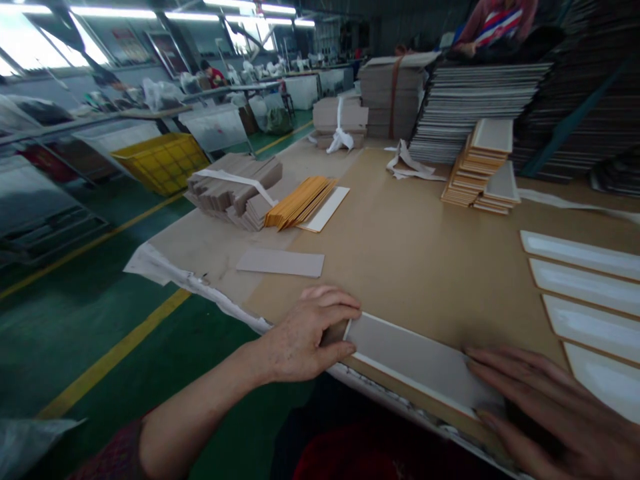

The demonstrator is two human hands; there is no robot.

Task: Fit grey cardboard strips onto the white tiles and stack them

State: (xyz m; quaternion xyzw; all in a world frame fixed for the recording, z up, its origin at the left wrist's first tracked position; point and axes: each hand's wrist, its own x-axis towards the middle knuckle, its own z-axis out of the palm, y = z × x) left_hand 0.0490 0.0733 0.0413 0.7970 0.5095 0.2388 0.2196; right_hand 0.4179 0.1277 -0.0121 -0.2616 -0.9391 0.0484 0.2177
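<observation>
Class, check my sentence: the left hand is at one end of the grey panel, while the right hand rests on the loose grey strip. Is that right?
The right hand is wrongly placed: the head view shows it at the other end of the same grey panel. The left hand is indeed at one end.

Between your left fingers (342, 312) and right fingers (515, 380): one strip (410, 357), grey, white-bordered. Beneath: your surface (415, 247), tan. Beyond your left fingers: one card (281, 263), plain grey; one stack (301, 202), orange; one bundle (233, 193), grey-brown, white-banded. Beyond your right fingers: four panels (595, 323), white, orange-edged. Left of both: floor (200, 353), green, yellow-striped.
</observation>
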